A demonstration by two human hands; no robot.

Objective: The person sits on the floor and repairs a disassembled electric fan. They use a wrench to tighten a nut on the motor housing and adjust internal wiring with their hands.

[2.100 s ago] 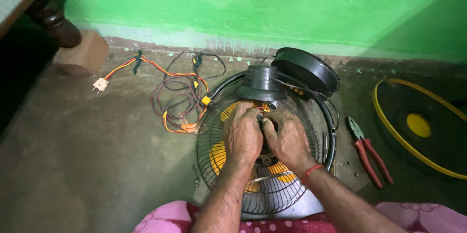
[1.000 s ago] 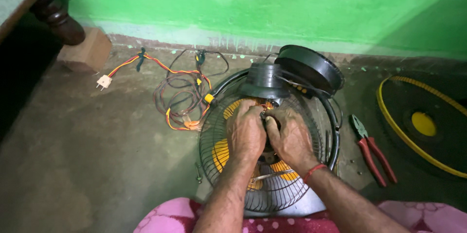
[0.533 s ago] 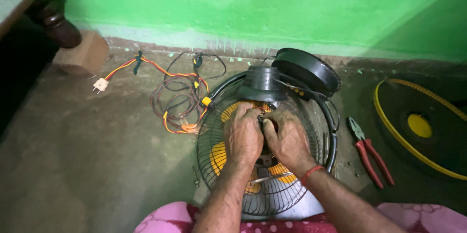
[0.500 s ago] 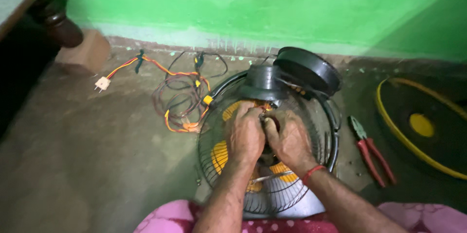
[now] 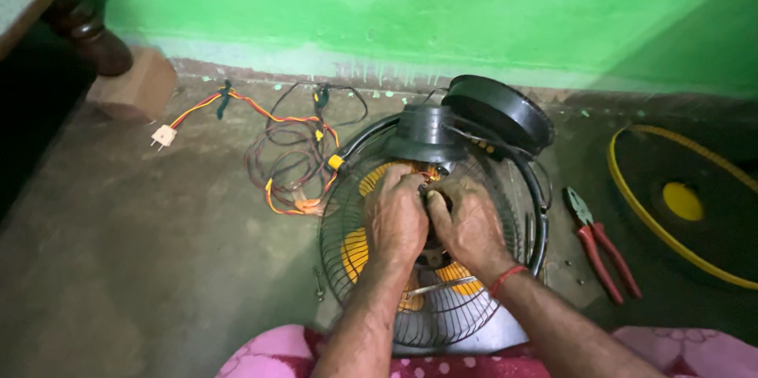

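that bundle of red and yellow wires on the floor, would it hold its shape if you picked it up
Probably not. The wire bundle lies in loose, uneven loops, so it would likely sag and uncoil. It looks light for its spread. The white plug on its long lead would probably dangle, and the loops could snag the fan guard beside them.

Fan guard (image 5: 347, 259): thin metal wire, dull dark finish. Motor housing (image 5: 426, 135) at 12 o'clock: matt black plastic. Pliers (image 5: 598, 242) at 3 o'clock: steel jaws, glossy red grips. Floor (image 5: 158, 267): rough bare concrete. Wall (image 5: 410, 7): matt green paint.
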